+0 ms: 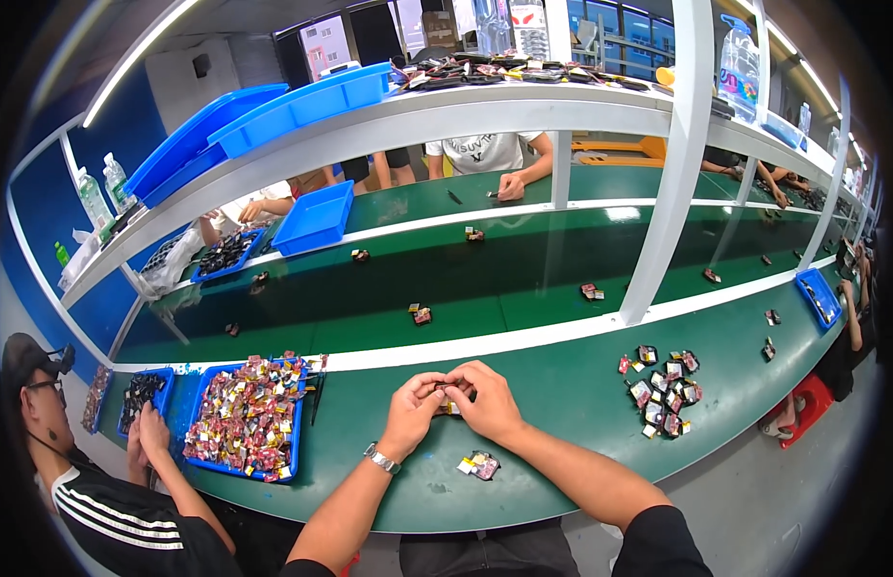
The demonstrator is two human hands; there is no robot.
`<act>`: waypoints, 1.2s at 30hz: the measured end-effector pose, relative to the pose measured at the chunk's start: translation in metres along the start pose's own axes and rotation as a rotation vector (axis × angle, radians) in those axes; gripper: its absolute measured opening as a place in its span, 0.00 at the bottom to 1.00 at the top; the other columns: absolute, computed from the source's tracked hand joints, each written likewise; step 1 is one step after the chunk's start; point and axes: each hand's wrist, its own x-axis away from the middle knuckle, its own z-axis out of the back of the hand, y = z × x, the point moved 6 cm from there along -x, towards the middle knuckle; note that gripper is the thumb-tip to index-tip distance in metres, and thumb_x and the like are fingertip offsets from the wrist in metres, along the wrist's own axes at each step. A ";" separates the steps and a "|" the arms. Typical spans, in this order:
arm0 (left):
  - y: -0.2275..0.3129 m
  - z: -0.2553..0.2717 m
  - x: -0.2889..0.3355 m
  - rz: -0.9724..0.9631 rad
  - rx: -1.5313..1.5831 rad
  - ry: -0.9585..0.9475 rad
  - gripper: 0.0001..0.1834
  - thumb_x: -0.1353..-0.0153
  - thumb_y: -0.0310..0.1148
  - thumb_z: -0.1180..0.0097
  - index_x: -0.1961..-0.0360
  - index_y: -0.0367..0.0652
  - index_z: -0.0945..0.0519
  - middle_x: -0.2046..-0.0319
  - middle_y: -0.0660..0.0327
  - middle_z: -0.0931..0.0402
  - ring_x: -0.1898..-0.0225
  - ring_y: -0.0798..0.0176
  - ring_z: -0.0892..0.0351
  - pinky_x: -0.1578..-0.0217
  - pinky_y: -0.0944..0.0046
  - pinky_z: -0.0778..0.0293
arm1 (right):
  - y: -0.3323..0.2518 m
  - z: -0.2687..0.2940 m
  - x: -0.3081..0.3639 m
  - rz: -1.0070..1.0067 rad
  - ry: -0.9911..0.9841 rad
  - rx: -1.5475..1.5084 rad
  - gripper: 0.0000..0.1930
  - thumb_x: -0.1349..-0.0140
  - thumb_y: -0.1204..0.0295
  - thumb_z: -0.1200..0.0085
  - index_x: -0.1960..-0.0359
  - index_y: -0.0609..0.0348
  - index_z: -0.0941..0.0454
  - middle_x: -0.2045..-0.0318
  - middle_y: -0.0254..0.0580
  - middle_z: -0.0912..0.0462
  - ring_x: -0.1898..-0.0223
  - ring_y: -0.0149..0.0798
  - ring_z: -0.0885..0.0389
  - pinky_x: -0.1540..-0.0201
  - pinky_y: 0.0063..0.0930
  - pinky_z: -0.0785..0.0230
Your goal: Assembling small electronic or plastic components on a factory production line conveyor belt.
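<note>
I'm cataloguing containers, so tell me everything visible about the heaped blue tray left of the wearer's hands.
The blue tray looks like plastic, shallow and roughly rectangular, with raised sides. It sits flat on the green bench, left of and apart from the wearer's left hand. Small red, white, yellow and dark pieces fill it, heaped high and hiding its floor.

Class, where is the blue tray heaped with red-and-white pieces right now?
In the head view, the blue tray sits on the green table to the left of the person's left hand, just right of another blue tray holding black pieces.
</note>
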 end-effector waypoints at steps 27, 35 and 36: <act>-0.002 -0.002 -0.003 0.058 0.186 -0.038 0.16 0.33 0.19 0.54 0.44 0.37 0.31 0.50 0.59 0.24 0.50 0.66 0.23 0.49 0.62 0.22 | -0.017 0.002 0.002 0.285 0.114 0.308 0.05 0.48 0.78 0.38 0.69 0.61 0.21 0.63 0.41 0.20 0.63 0.43 0.19 0.62 0.33 0.24; 0.007 0.003 -0.003 -0.056 0.224 0.028 0.20 0.34 0.21 0.52 0.41 0.35 0.35 0.42 0.49 0.29 0.45 0.53 0.23 0.46 0.52 0.23 | 0.060 0.034 -0.057 -0.160 0.202 0.044 0.03 0.46 0.77 0.37 0.70 0.62 0.17 0.71 0.41 0.16 0.71 0.32 0.17 0.65 0.27 0.25; 0.008 0.002 -0.005 -0.064 0.208 0.030 0.19 0.34 0.21 0.52 0.42 0.34 0.34 0.43 0.48 0.28 0.46 0.53 0.23 0.47 0.54 0.22 | 0.083 0.051 -0.073 -0.212 0.281 0.114 0.05 0.48 0.75 0.35 0.71 0.62 0.17 0.74 0.41 0.15 0.72 0.33 0.17 0.64 0.29 0.25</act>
